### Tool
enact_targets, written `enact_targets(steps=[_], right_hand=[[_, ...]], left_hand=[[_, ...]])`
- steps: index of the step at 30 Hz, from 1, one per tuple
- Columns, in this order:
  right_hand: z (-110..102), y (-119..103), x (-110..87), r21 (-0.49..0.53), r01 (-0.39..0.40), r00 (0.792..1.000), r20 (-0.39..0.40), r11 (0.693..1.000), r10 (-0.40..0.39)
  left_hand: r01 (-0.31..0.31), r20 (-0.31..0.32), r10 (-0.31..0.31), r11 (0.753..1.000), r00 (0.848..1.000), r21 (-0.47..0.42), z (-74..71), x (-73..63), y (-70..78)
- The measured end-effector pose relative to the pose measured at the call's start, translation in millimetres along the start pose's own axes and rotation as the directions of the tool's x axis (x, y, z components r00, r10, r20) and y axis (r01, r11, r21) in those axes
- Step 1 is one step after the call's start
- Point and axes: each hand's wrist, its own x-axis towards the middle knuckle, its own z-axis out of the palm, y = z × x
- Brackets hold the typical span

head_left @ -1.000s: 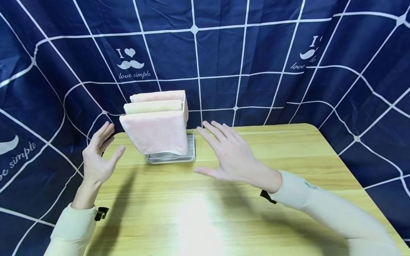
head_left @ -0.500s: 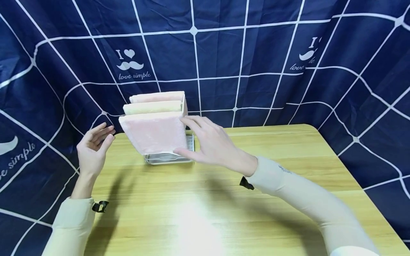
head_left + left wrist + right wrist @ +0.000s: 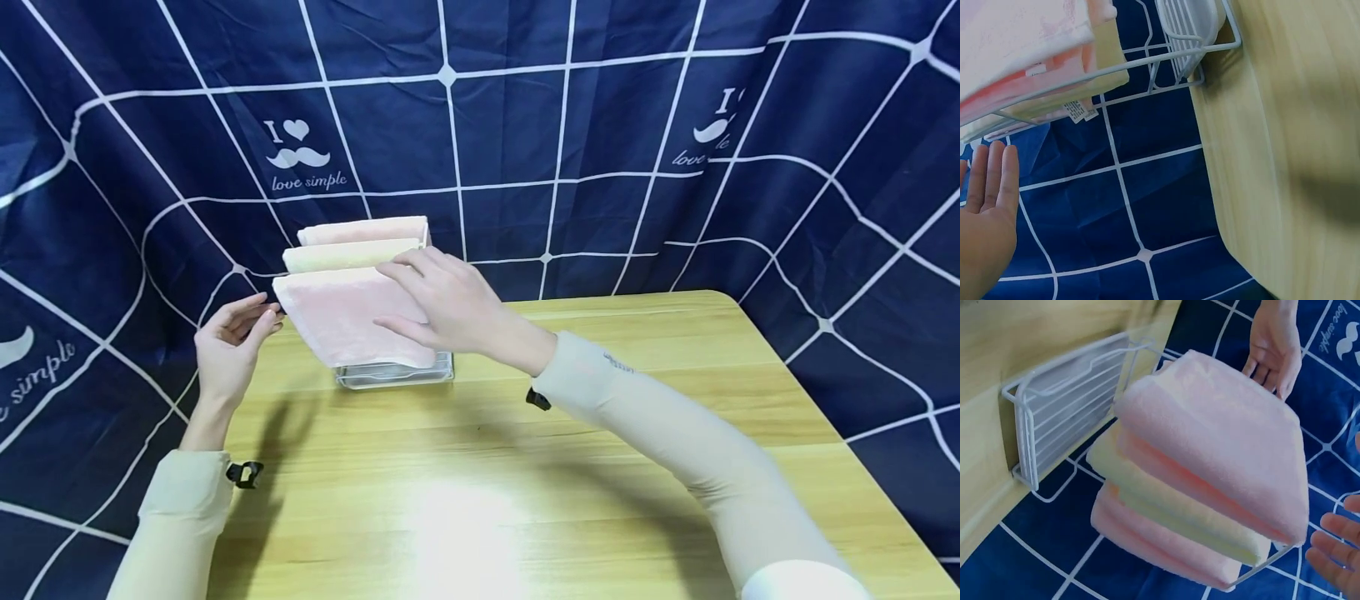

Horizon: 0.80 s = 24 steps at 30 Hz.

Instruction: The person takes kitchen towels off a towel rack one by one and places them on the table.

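Three folded towels hang on a white wire rack (image 3: 397, 377): a pink towel (image 3: 337, 321) in front, a pale yellow towel (image 3: 348, 255) in the middle and another pink towel (image 3: 363, 230) at the back. My left hand (image 3: 227, 350) is beside the front towel's left edge, its fingers loosely bent. In the left wrist view, the left hand's fingers (image 3: 1007, 178) look straight and hold nothing. My right hand (image 3: 457, 304) overlaps the front towel's upper right in the head view. The right wrist view shows the right hand's fingers (image 3: 1338, 550) spread and apart from that towel.
The rack has a slatted tray (image 3: 1072, 403) at its base and stands near the back left of a wooden table (image 3: 585, 500). A dark blue curtain (image 3: 510, 167) with white grid lines surrounds the table's back and sides.
My right hand has moved left from beside the rack to the front towel's right side. My left hand has shifted slightly, its fingers more bent. The towels stay on the rack.
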Motion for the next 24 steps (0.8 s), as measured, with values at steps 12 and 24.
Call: enact_targets(steps=[12,24], right_hand=[[21.9,13.3,23.6,0.054,-0.039,0.992,0.12,0.998,0.032],[31.4,14.9,37.3,0.108,-0.091,0.98,0.185,0.99,0.07]], left_hand=[[0.0,-0.019,-0.001,0.999,1.0,-0.044,9.1,8.7,-8.6],[0.06,-0.054,-0.066,0.993,0.996,-0.099,16.4,10.7,-11.2]])
